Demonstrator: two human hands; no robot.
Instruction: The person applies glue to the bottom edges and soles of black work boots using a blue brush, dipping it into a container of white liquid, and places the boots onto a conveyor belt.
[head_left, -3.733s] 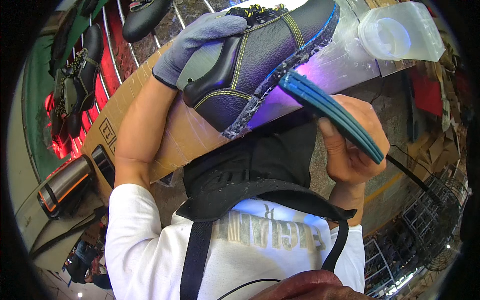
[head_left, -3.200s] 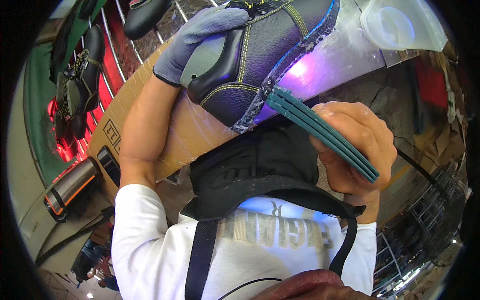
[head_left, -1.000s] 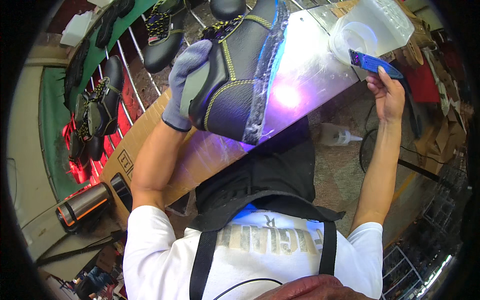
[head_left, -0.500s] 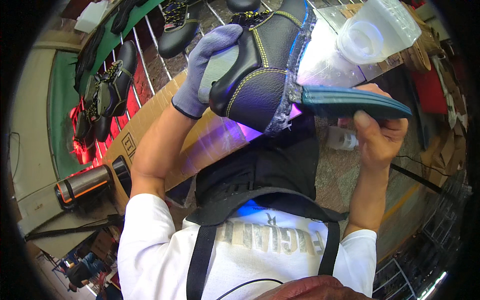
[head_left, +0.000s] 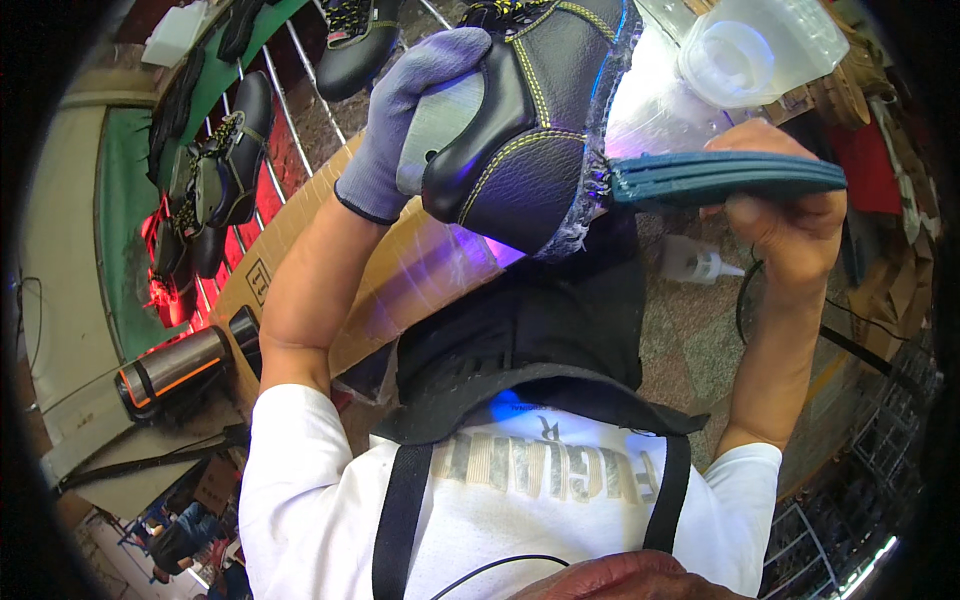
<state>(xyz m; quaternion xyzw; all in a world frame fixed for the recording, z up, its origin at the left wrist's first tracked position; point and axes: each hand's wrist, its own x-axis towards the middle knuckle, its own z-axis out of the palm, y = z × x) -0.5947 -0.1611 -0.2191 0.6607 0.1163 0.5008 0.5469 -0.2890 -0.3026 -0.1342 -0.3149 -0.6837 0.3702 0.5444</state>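
My left hand (head_left: 395, 120), in a grey knit glove, is closed round the pale metal plate (head_left: 445, 125) at the collar of a black leather shoe upper (head_left: 550, 105) with yellow stitching. The upper lies on its side, its rough frayed sole edge facing right. My bare right hand (head_left: 795, 225) grips the wide end of a long teal layered pad (head_left: 715, 178), thumb below and fingers partly hidden behind. The pad's narrow left end meets the frayed edge; whether it presses there is hard to tell.
At the upper right stands a translucent plastic container (head_left: 750, 55). A squeeze bottle (head_left: 695, 262) shows below the pad. Several black shoes (head_left: 235, 150) rest on a metal-bar rack at the left, near a cardboard sheet (head_left: 400, 280) and a steel flask (head_left: 175, 372).
My right hand and the teal pad have moved to the right and the pad lies more level. The upper has risen slightly in view. More of the squeeze bottle shows.
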